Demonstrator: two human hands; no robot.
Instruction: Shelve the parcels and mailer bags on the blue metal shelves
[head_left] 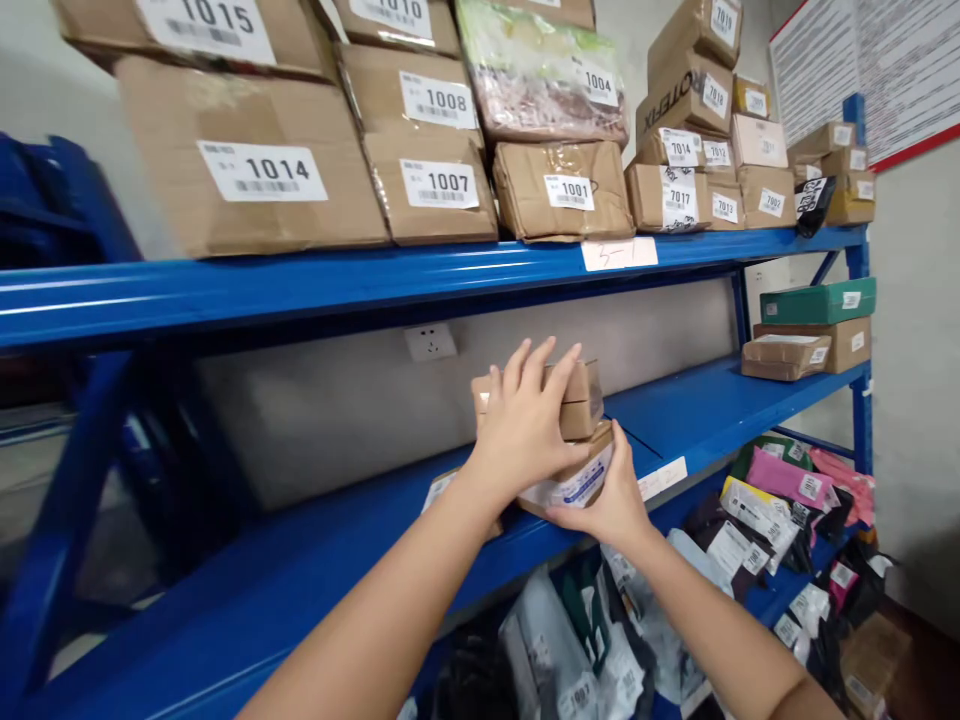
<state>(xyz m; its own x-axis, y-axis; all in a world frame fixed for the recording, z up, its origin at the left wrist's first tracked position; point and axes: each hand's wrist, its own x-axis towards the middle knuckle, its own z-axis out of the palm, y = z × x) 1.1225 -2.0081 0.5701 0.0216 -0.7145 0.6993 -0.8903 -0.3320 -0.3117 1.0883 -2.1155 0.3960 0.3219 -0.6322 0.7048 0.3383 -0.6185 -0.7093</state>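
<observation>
On the middle shelf, small cardboard boxes stand in a stack in front of me. My left hand [521, 420] lies across the front of the upper cardboard box [583, 418], its fingers spread and pointing up. Its thumb is stretched out to the right, near the box's lower edge. Below, my right hand [619, 500] grips the right end of the lower cardboard box [536, 497], which bears a white label with blue print. Another box [491, 530] sits to the left, mostly hidden behind my left forearm.
Overhead, the blue upper shelf [375, 290] carries numbered cartons, such as box 1014 [262, 215] and box 1001 [566, 220]. Farther right on the middle shelf [675, 400] are a green box [814, 302] and brown boxes. Bagged parcels [551, 640] crowd the lower shelves.
</observation>
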